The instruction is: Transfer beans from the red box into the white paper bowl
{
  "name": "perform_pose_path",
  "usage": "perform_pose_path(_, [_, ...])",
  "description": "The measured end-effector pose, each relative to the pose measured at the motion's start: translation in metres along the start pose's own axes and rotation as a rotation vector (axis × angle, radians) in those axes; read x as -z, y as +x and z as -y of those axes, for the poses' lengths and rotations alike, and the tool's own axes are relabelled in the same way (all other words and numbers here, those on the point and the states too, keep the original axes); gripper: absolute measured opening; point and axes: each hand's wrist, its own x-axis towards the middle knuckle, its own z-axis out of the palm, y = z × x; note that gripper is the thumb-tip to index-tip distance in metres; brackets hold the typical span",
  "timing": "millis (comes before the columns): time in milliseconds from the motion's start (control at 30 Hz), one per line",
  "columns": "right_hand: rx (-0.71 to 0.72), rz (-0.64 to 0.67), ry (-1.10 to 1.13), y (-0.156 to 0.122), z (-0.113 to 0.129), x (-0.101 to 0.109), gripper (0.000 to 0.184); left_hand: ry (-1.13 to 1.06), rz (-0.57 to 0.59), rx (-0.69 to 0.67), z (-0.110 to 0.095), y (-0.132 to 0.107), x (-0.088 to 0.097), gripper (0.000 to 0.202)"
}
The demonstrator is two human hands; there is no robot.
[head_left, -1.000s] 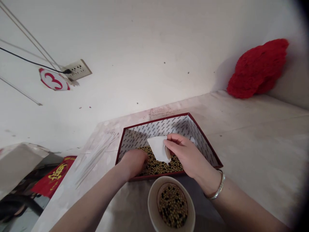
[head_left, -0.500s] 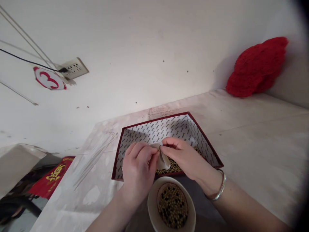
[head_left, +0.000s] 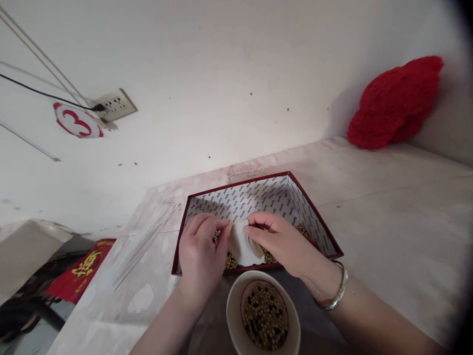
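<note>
Between my hands hangs a small white pouch (head_left: 246, 249), thin like paper or cloth, above the front part of a dark-red box (head_left: 236, 190). My left hand (head_left: 203, 246) pinches its upper left edge between thumb and fingers. At the upper right edge, my right hand (head_left: 283, 241) is closed on it, thumb against bent fingers. Small round tan and dark beads (head_left: 231, 261) lie in the box, partly hidden by the pouch and hands. Just in front of the box stands a pale cup (head_left: 232, 313) holding similar tan and black beads (head_left: 264, 315).
Thin pale sticks (head_left: 144, 246) lie on the patterned tablecloth (head_left: 377, 222) left of the box. A fluffy red item (head_left: 395, 103) rests against the wall at the back right. A socket (head_left: 118, 104) with a plugged cord is on the wall; red fabric (head_left: 83, 268) hangs beyond the left edge.
My left hand has moved slightly left, away from my right. The white pouch, crumpled between the fingers before, is now spread wider and flatter. The box and cup stay put.
</note>
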Motion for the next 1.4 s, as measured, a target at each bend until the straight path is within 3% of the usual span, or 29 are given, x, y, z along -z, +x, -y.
perform_pose_path(100, [0.001, -0.136, 0.052, 0.003, -0.003, 0.000, 0.018, -0.080, 0.118, -0.009, -0.003, -0.012, 0.013, 0.009])
perform_pose_path(267, [-0.006, -0.209, 0.153, 0.005, -0.004, 0.000, 0.016, -0.192, 0.492, -0.246, -0.015, -0.039, 0.023, 0.008])
perform_pose_path(367, [-0.008, -0.217, 0.158, 0.004, -0.002, 0.000, 0.015, -0.177, 0.502, -0.271, -0.012, -0.041, 0.027, 0.006])
perform_pose_path(500, [-0.021, -0.230, 0.182, 0.005, -0.002, 0.000, 0.016, -0.043, 0.456, -0.149, 0.008, -0.018, 0.030, 0.014])
perform_pose_path(567, [-0.024, -0.226, 0.207, 0.006, -0.003, 0.000, 0.016, 0.125, 0.607, -0.100, 0.022, -0.002, 0.022, 0.019])
perform_pose_path(667, [-0.022, -0.227, 0.220, 0.007, -0.006, 0.000, 0.015, 0.330, 0.937, -0.136, 0.039, 0.016, 0.000, 0.018])
perform_pose_path(733, [-0.016, -0.222, 0.217, 0.007, -0.007, 0.001, 0.016, 0.361, 1.053, -0.163, 0.046, 0.019, -0.015, 0.013])
perform_pose_path(867, [-0.017, -0.198, 0.237, 0.006, -0.005, 0.002, 0.015, 0.394, 1.168, -0.193, 0.048, 0.015, -0.030, 0.014])
perform_pose_path(1033, [-0.016, -0.190, 0.247, 0.006, -0.005, 0.001, 0.014, 0.444, 1.213, -0.167, 0.041, 0.011, -0.030, 0.017])
perform_pose_path(1167, [-0.023, -0.184, 0.244, 0.006, -0.006, 0.000, 0.014, 0.456, 1.170, -0.133, 0.039, 0.016, -0.028, 0.011])
perform_pose_path(1300, [-0.049, -0.181, 0.212, 0.006, -0.005, 0.000, 0.013, 0.440, 0.989, -0.111, 0.031, 0.021, -0.007, 0.013])
perform_pose_path(1400, [-0.043, -0.162, 0.165, 0.005, -0.002, 0.001, 0.013, 0.357, 0.750, -0.080, 0.016, 0.017, 0.015, 0.018])
